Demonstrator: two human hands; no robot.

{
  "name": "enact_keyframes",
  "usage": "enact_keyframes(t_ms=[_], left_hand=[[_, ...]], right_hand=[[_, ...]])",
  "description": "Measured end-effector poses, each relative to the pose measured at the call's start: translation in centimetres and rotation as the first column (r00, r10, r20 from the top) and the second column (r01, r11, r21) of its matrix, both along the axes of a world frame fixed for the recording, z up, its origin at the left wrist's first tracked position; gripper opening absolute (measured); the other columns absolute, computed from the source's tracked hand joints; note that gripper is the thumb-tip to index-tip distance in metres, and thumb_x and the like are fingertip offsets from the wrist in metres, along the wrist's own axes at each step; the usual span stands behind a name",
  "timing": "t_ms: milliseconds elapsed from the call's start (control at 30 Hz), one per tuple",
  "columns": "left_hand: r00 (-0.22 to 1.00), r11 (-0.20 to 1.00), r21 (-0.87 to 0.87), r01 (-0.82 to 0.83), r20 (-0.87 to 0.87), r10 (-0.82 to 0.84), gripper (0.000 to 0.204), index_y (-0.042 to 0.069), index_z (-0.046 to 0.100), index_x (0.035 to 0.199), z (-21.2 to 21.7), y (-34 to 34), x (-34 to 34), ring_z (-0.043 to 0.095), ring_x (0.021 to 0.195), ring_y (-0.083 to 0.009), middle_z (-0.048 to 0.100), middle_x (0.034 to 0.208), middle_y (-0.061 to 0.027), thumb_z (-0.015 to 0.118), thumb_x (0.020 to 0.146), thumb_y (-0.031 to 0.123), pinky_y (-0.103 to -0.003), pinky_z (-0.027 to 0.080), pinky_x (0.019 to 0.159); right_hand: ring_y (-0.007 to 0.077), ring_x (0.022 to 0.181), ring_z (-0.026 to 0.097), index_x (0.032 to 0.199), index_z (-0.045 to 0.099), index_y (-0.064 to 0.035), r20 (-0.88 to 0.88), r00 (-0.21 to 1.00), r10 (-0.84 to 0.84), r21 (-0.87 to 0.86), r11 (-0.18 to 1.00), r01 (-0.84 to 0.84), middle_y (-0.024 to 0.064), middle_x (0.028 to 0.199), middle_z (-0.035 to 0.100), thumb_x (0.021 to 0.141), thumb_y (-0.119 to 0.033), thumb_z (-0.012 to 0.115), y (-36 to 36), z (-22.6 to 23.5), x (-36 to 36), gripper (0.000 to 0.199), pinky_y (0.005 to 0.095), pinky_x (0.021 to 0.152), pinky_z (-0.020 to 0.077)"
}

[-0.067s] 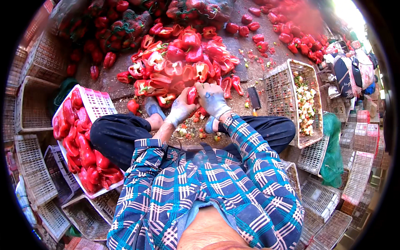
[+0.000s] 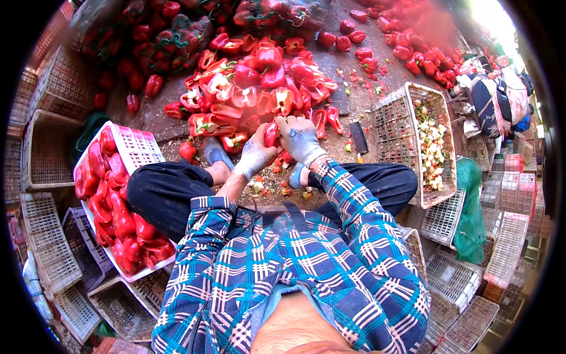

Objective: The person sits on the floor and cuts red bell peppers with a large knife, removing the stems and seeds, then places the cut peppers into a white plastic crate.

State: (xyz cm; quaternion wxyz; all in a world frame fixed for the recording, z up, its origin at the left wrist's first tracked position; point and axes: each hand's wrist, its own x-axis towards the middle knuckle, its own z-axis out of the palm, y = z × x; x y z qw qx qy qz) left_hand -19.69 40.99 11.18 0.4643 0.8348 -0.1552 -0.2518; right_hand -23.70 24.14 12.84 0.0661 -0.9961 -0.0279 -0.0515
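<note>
Between our gloved left hand (image 2: 254, 154) and right hand (image 2: 302, 140) most of the red pepper (image 2: 272, 134) is covered; we cannot tell whether it is whole or cut. A blurred red smear hides part of the pepper pile (image 2: 259, 82) above the hands. The contents of the trimmings crate (image 2: 437, 194) are too small to make out, and the top-right corner washes out in glare.

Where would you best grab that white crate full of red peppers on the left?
Probably by the two short end rims of the white crate, one hand on each, coming from above. It lies long and open-topped, heaped with red peppers, so the bare rim is the only free hold.
</note>
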Motion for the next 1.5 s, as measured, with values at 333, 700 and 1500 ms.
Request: enact_keyframes(t_ms=[333,700,1500], left_hand=[[0.84,0.895,-0.447,0.007,-0.483,-0.248,0.075,0.003,0.044,0.147,-0.5,1.5,0.6,0.059,0.107,-0.0141,0.061,0.123,-0.005,0.068,0.075,0.005,-0.026,0.047,0.093],[0.841,0.911,-0.401,-0.098,-0.523,-0.14,0.07,0.002,0.048,0.145,-0.4,0.9,1.7,0.061,0.107,-0.0137,0.066,0.12,-0.009,0.07,0.079,0.011,-0.028,0.049,0.094],[0.004,0.188,-0.033,-0.982,0.981,0.194,0.068,0.017,0.045,0.144,20.4,43.7,-1.7,0.069,0.081,-0.0373,0.062,0.109,-0.0184,0.075,0.083,0.028,-0.047,0.059,0.067]], right_hand=[[0.0313,0.095,0.07,0.108,0.073,-0.0139,-0.326,0.945,0.008,0.397,0.909,0.13,0.0149,0.1,0.072,0.081,-0.039,0.072,-2.7,2.2,0.1,0.038,0.0428,0.081,0.0545],[0.024,0.087,0.072,0.099,0.075,-0.0034,-0.231,0.924,-0.303,0.475,0.794,0.379,0.0107,0.095,0.076,0.095,-0.034,0.056,-4.1,-1.0,2.9,0.036,0.0411,0.077,0.0551],[0.0182,0.079,0.061,0.12,0.066,0.0032,-0.217,0.909,-0.357,0.439,0.796,0.418,0.0089,0.096,0.07,0.091,-0.023,0.064,-27.4,-5.2,0.5,0.039,0.0344,0.069,0.0488]])
